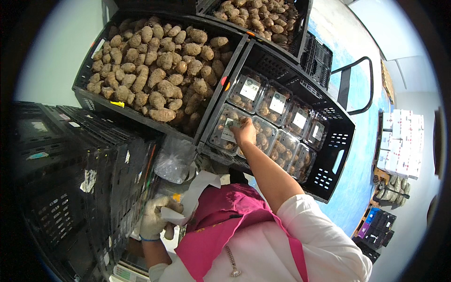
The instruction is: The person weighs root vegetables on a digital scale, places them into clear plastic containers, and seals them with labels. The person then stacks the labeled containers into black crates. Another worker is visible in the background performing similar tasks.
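Note:
My right hand [245, 133], bare, rests at the edge of a white printed label [229, 129] on the lid of a clear plastic clamshell box [221, 140]. Its fingers are bent; whether they pinch the label or press it is hidden. The box holds brown tubers and sits in the near left corner of a black plastic crate [343, 130]. My left hand [155, 215] wears a pale work glove and grips a curling strip of white label paper [201, 190] low by the apron. Other boxes lie in two rows; the far row bears labels [277, 102].
A black crate heaped with taro-like tubers [158, 75] adjoins on the left, another tuber crate [259, 17] behind. Stacked black crates [84, 176] rise at left. A clear plastic bag [174, 160] hangs nearby. A trolley handle [368, 84] and white cartons [400, 142] stand at right.

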`<state>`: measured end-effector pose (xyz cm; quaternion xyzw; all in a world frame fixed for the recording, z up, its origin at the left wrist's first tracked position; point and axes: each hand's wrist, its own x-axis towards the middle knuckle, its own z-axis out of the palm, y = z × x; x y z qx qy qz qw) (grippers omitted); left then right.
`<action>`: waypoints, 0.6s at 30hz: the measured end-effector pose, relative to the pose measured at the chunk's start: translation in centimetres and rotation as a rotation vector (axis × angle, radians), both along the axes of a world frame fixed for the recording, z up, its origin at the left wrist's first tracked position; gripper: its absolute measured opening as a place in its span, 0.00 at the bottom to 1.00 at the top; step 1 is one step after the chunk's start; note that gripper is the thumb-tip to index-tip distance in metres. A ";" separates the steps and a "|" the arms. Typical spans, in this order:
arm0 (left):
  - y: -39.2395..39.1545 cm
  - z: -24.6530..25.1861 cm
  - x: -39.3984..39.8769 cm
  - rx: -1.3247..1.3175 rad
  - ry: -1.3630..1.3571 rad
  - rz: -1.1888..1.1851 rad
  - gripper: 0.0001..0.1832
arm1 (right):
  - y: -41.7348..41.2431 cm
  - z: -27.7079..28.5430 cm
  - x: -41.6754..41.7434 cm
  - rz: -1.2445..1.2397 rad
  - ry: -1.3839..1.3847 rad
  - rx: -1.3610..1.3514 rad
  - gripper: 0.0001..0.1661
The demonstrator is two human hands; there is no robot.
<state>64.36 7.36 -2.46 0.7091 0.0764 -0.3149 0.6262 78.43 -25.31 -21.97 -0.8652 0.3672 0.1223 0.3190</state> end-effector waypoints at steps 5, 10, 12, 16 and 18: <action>-0.3 -0.1 0.2 0.022 -0.129 0.002 0.44 | -0.5 -1.2 0.1 -0.143 0.006 0.151 0.30; -0.4 0.0 0.3 0.010 -0.143 -0.018 0.47 | -0.8 -1.1 0.0 -0.048 0.003 0.056 0.31; -0.2 -0.2 0.5 0.030 -0.134 -0.036 0.46 | -0.9 -0.5 0.1 0.073 0.019 -0.022 0.33; -0.5 -1.7 1.3 -0.092 -0.138 0.081 0.22 | -1.5 2.4 1.4 0.328 0.209 -0.168 0.43; -1.2 -2.4 1.7 -0.033 -0.154 0.140 0.15 | -2.2 4.9 2.8 0.441 0.303 -0.213 0.46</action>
